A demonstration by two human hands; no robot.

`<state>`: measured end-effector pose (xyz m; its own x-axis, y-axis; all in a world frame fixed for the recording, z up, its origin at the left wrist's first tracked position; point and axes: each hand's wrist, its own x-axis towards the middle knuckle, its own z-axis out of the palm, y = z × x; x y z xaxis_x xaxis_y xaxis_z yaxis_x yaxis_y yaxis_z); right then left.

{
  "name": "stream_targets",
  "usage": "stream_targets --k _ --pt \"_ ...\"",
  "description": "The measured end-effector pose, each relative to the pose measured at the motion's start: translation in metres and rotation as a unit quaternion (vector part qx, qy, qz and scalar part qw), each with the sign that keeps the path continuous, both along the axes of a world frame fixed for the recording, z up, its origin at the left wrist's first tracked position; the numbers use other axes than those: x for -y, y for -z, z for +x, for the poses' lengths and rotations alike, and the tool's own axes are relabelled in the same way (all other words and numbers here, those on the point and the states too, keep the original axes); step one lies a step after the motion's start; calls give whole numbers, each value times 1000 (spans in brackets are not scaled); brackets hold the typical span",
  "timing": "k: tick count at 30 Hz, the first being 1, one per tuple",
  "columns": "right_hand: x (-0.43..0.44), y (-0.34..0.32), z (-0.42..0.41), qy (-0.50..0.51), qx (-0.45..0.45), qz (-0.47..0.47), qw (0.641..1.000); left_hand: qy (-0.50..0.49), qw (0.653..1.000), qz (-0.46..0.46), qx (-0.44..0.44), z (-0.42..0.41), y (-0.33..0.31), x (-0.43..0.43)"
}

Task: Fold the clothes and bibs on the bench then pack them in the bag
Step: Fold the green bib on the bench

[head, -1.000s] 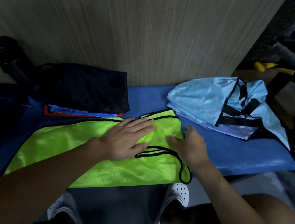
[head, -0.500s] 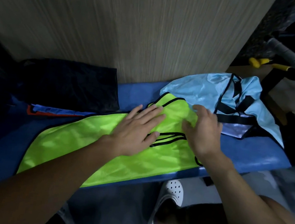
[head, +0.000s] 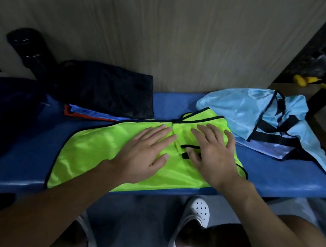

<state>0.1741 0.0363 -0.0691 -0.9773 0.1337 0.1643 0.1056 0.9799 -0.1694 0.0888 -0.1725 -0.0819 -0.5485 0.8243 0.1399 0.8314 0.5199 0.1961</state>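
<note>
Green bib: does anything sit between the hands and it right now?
Nothing visible does. The left hand and right hand both lie flat directly on the green bib, which lies across the bench. The light-blue bibs sit beside its right end, not over it.

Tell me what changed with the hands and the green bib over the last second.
The right hand, which had been pinching the green bib's black-trimmed edge, drew it toward the wall, let go and now lies flat on the bib. The left hand stayed pressed flat on it. The light blue bibs and the dark folded stack did not move.
</note>
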Motion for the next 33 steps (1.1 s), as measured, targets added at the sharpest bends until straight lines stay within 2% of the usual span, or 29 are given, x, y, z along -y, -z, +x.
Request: stream_targets --k 3,5,8,11,17,20,24,28,31,33 --pt "33 -20 -16 -69 -14 -60 996 -105 991 80 -15 12 -10 54" --pt "63 -28 -34 -133 0 -96 986 -204 974 89 -34 20 -9 96" --pt "117 -38 -66 -224 54 -181 956 -357 928 100 -39 35 -1 151" --pt "169 -44 -99 -272 91 -205 936 -439 893 94 -16 48 8 182" --pt "230 -27 -142 -305 177 -124 927 -494 859 89 95 66 16 196" --pt "233 -19 -146 -307 209 -66 926 -501 830 162 183 72 18 195" --pt "230 -14 -148 -279 225 24 933 -507 798 243 219 73 19 190" --pt "225 -18 -146 -284 213 21 934 -521 745 320 266 76 19 186" --pt "221 -25 -144 -293 207 -14 933 -521 723 364 270 76 16 179" --pt "219 -32 -146 -280 215 -42 935 -520 695 413 276 76 16 175"
